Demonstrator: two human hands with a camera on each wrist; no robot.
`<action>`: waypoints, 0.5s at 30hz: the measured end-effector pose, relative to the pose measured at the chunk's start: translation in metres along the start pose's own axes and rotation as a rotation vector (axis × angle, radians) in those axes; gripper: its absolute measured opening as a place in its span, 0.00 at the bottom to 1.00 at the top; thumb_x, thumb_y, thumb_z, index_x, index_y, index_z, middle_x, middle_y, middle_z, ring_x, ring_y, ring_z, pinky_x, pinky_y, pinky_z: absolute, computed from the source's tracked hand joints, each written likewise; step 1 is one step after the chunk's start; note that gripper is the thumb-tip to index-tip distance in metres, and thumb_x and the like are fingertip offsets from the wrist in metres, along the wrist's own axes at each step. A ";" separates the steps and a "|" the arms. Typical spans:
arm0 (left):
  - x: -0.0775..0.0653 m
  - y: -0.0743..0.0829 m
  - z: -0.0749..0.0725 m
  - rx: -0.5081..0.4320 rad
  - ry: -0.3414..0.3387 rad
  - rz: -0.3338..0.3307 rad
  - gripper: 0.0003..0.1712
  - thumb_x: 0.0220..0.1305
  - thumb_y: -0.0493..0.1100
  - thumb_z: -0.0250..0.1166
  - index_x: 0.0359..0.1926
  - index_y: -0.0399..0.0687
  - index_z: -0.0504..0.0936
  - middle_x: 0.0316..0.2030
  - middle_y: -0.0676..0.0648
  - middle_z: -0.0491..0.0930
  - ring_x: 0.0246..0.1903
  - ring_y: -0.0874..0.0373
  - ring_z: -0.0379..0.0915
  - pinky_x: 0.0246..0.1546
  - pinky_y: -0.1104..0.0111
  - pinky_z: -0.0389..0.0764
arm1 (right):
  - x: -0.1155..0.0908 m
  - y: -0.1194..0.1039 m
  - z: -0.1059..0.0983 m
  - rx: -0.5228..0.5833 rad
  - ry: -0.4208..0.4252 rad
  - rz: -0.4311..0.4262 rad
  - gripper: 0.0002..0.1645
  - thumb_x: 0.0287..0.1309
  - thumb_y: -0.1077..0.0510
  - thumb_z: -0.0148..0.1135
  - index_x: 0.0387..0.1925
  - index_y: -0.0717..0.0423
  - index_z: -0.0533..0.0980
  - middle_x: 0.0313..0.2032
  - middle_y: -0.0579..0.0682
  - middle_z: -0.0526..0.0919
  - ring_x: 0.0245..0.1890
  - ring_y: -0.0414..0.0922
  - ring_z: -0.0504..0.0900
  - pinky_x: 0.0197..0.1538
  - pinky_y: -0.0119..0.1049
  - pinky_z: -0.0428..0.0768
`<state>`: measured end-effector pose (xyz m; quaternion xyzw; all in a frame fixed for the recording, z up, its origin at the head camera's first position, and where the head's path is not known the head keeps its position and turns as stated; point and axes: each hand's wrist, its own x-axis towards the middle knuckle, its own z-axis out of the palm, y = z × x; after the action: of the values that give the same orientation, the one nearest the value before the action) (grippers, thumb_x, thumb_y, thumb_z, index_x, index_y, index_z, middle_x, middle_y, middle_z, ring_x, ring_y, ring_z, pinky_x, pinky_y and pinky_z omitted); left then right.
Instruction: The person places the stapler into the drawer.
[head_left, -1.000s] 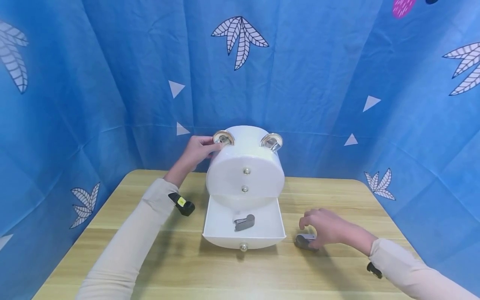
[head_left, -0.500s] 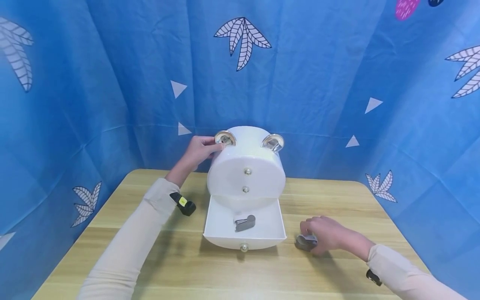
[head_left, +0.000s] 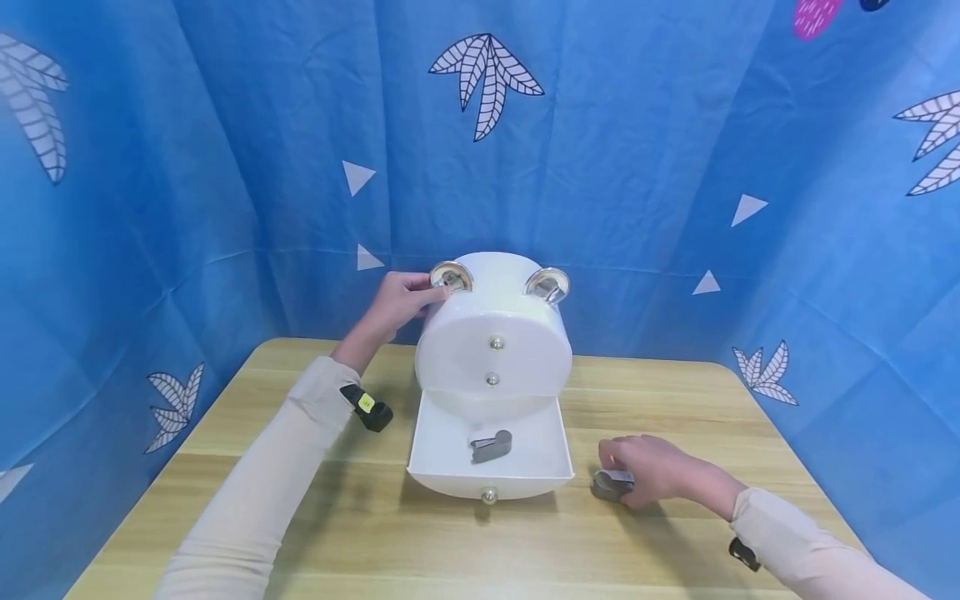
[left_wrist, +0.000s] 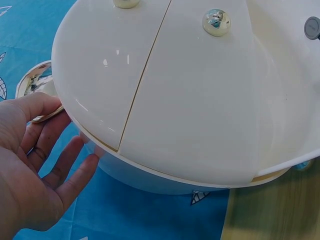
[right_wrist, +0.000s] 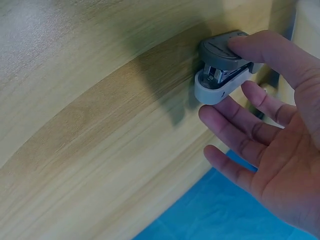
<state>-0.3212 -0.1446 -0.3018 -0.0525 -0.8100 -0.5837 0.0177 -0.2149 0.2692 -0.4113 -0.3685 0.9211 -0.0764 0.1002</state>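
Note:
A white drawer box (head_left: 453, 354) with round gold knobs and two gold-rimmed ears stands on the table. Its bottom drawer (head_left: 431, 462) is pulled out, and a small grey stapler (head_left: 491, 448) lies inside. My left hand (head_left: 393, 304) holds the box at its left ear (left_wrist: 37, 82), thumb at the ear's front and fingers against the side. Right of the drawer, my right hand (head_left: 652, 469) pinches a second grey stapler (right_wrist: 222, 52). The thumb presses its dark top while fingertips touch its lighter base; the other fingers are spread.
The light wooden table (head_left: 337, 517) carries the box near its back edge. Blue patterned cloth (head_left: 637, 167) hangs behind and along both sides. The drawer's front knob (head_left: 489, 496) sticks out toward the person.
My right hand has lowered onto the stapler on the table, and its fingers have closed on it. The left hand keeps its hold on the box's ear.

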 end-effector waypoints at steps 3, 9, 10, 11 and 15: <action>-0.002 0.001 -0.001 -0.001 0.003 0.000 0.23 0.68 0.46 0.67 0.60 0.40 0.83 0.60 0.39 0.81 0.62 0.45 0.75 0.60 0.49 0.81 | 0.001 0.000 0.001 0.003 -0.005 0.007 0.28 0.29 0.64 0.76 0.34 0.45 0.71 0.27 0.36 0.73 0.25 0.34 0.67 0.28 0.29 0.68; -0.002 0.001 -0.001 -0.004 0.007 -0.006 0.23 0.68 0.45 0.67 0.60 0.40 0.82 0.61 0.39 0.81 0.62 0.45 0.75 0.61 0.48 0.80 | 0.003 0.000 0.000 0.013 -0.017 0.019 0.28 0.27 0.66 0.72 0.35 0.45 0.72 0.28 0.38 0.74 0.26 0.35 0.68 0.28 0.30 0.69; -0.002 0.001 -0.001 -0.006 0.005 -0.007 0.23 0.68 0.45 0.67 0.60 0.40 0.82 0.61 0.39 0.81 0.62 0.45 0.75 0.61 0.49 0.80 | 0.003 0.000 -0.002 0.015 -0.018 0.017 0.28 0.27 0.66 0.72 0.36 0.45 0.73 0.28 0.38 0.75 0.26 0.35 0.69 0.28 0.30 0.69; -0.002 0.002 0.000 -0.008 0.004 -0.007 0.23 0.68 0.45 0.68 0.60 0.40 0.82 0.61 0.39 0.81 0.62 0.45 0.75 0.61 0.49 0.80 | 0.003 0.000 -0.003 0.015 -0.018 0.014 0.28 0.27 0.66 0.72 0.36 0.45 0.73 0.29 0.38 0.75 0.27 0.35 0.69 0.28 0.30 0.69; -0.002 0.002 0.001 -0.011 0.000 -0.006 0.23 0.68 0.45 0.68 0.60 0.40 0.82 0.60 0.39 0.81 0.62 0.46 0.76 0.61 0.49 0.81 | 0.006 -0.001 -0.016 0.006 0.011 -0.028 0.26 0.31 0.67 0.73 0.36 0.48 0.74 0.30 0.40 0.75 0.27 0.35 0.68 0.27 0.30 0.69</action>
<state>-0.3195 -0.1433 -0.3005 -0.0502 -0.8068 -0.5884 0.0156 -0.2221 0.2658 -0.3968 -0.3808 0.9160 -0.0829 0.0950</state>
